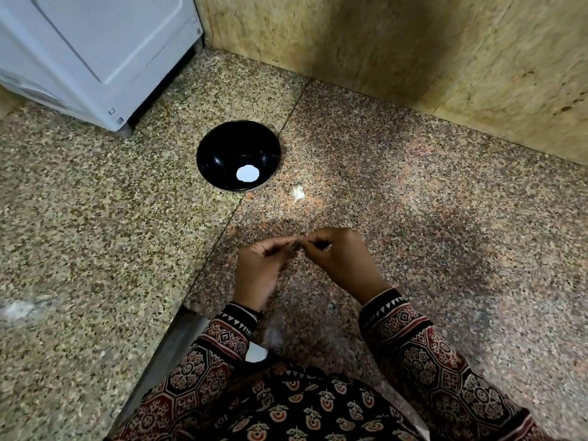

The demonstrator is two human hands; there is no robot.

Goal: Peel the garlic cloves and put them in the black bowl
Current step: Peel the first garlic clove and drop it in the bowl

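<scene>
A black bowl point(238, 155) stands on the speckled granite counter, with one white patch on its bottom. A small piece of garlic point(297, 193) in pale skin lies on the counter to the right of the bowl. Nearer to me, my left hand point(261, 268) and my right hand point(340, 259) meet fingertip to fingertip above the counter. Both pinch a small garlic clove point(304, 241), which is almost fully hidden by the fingers.
A white appliance point(95, 52) stands at the back left, close behind the bowl. A yellowish stone wall point(413, 43) closes the back and right. The counter point(79, 233) has a front edge at the lower left. Small skin flakes point(249, 195) lie near the bowl.
</scene>
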